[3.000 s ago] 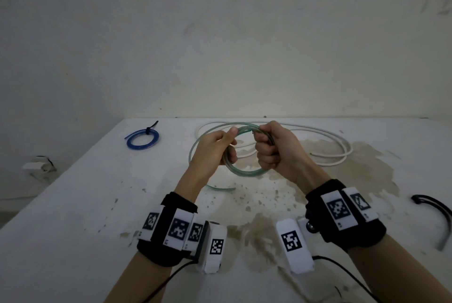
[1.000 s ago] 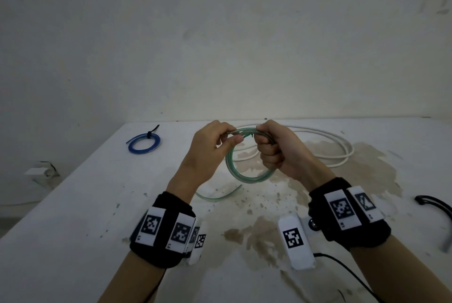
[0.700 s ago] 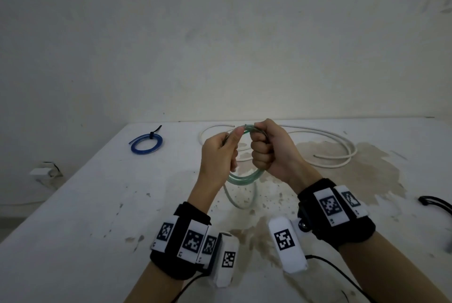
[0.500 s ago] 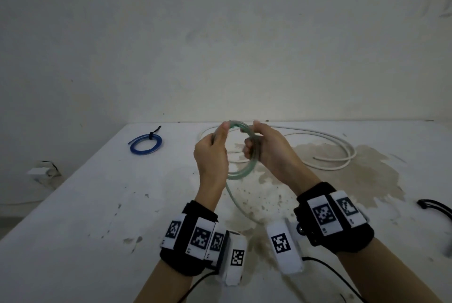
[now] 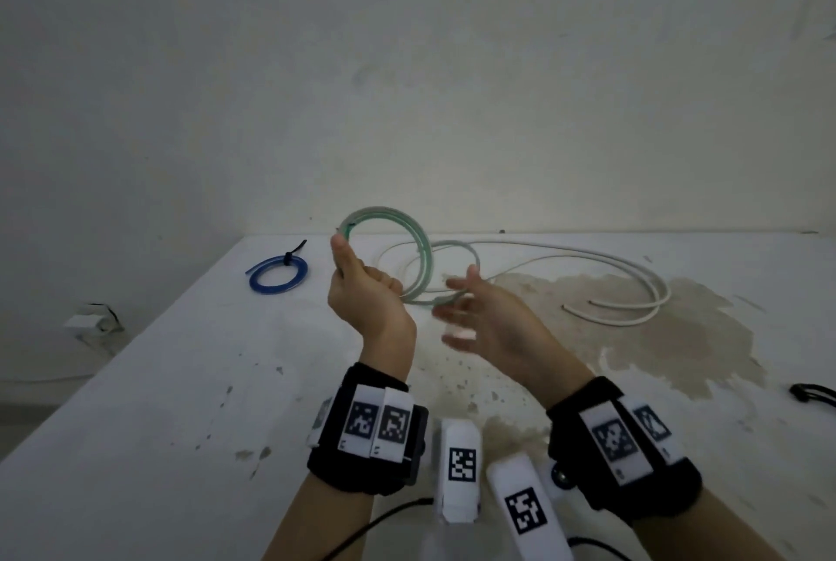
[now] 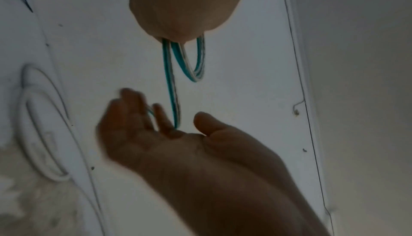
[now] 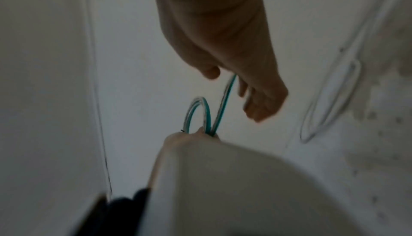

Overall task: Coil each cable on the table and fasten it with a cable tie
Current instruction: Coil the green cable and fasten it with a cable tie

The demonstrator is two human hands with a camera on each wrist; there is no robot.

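Observation:
A green-and-white cable (image 5: 423, 250) is wound into a small coil and held upright above the table (image 5: 181, 379). My left hand (image 5: 357, 284) grips the coil at its lower left, thumb pointing up. In the left wrist view the loops (image 6: 171, 84) hang out of my left hand (image 6: 189, 2). My right hand (image 5: 466, 311) hovers just right of the coil with its fingers spread and blurred. One strand (image 7: 225, 98) runs to my right hand's fingers (image 6: 160, 116), which do not curl round it. A loose white cable (image 5: 588, 262) lies behind.
A blue coil (image 5: 278, 273) fastened with a black tie lies at the back left. Something black (image 5: 814, 393) lies at the right edge. A brown stain (image 5: 656, 334) covers the table's right half. The table's left edge runs diagonally, with a wall behind.
My right hand has let go of the green coil and opened. My left hand has lifted the coil higher and now holds it alone.

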